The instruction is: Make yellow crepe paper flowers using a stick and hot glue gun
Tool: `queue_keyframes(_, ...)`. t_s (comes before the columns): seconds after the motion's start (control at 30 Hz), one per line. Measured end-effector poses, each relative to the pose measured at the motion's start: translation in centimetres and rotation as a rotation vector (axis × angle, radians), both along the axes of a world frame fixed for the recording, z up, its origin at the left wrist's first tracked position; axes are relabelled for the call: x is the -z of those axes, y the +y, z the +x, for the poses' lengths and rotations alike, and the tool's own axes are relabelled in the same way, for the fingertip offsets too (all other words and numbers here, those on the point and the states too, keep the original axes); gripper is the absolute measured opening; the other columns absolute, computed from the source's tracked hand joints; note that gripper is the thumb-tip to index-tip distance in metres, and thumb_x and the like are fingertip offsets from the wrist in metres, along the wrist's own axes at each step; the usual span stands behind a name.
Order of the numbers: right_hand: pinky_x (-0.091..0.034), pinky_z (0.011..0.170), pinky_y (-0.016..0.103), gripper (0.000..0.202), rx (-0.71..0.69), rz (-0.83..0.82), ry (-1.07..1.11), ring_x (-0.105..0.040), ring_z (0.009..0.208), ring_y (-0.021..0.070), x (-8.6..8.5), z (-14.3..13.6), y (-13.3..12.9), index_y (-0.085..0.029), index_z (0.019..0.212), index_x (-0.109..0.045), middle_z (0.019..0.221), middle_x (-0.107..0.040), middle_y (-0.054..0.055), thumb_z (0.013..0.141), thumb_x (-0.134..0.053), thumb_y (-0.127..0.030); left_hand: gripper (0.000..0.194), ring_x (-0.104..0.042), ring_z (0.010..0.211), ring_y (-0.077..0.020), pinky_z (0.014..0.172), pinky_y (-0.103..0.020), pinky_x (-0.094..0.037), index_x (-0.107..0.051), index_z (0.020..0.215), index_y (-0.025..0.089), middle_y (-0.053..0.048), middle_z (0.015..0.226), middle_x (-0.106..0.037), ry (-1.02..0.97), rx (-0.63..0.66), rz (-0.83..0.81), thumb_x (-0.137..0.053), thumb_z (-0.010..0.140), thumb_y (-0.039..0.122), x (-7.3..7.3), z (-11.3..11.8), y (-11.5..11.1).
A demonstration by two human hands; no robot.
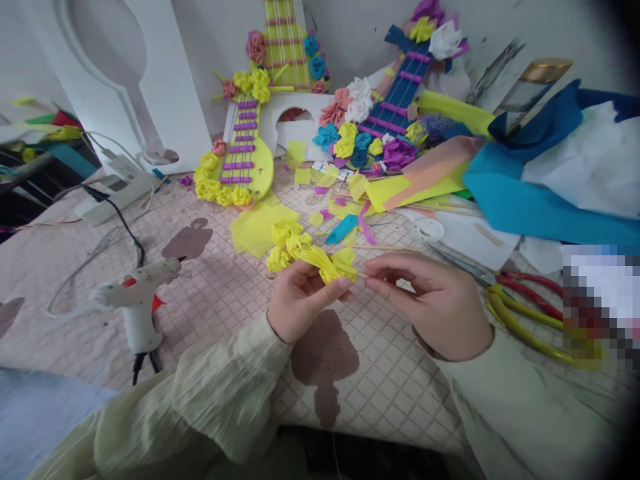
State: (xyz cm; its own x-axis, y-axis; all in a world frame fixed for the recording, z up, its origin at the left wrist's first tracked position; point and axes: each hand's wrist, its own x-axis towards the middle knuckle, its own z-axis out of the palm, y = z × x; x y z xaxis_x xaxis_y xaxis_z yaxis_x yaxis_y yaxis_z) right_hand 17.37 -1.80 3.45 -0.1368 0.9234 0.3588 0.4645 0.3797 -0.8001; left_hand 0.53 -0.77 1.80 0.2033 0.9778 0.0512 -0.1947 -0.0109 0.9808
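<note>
Between the thumb and fingers of my left hand [307, 297] is a yellow paper flower [333, 263]. My right hand [430, 293] is just to its right, thumb and index pinched on the end of a thin stick [361, 275] that meets the flower. Several finished-looking yellow paper roses [287, 245] lie right behind my left hand. Beyond them, a stack of yellow paper sheets [257, 227] rests on the table.
A white glue gun [137, 313] stands at the left, its cable running to a power strip [117, 190]. Decorated paper instruments [245, 147] lean at the back. Scissors [525, 320] and blue paper [525, 193] lie at the right on the quilted tablecloth [390, 400].
</note>
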Motion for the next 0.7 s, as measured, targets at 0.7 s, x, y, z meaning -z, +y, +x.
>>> queue_keyframes(0.7, -0.052, 0.068, 0.025, 0.017, 0.002, 0.307, -0.113, -0.064, 0.074, 0.0128, -0.1, -0.24, -0.13, -0.023, 0.082, -0.065, 0.08, -0.07, -0.001, 0.074, -0.061, -0.009, 0.008, -0.063, 0.054, -0.0101, 0.056, -0.02, -0.054, -0.063, 0.072, 0.013, 0.001, 0.061, -0.065, -0.106, -0.008, 0.014, -0.068, 0.069, 0.018, 0.36, -0.34, 0.03)
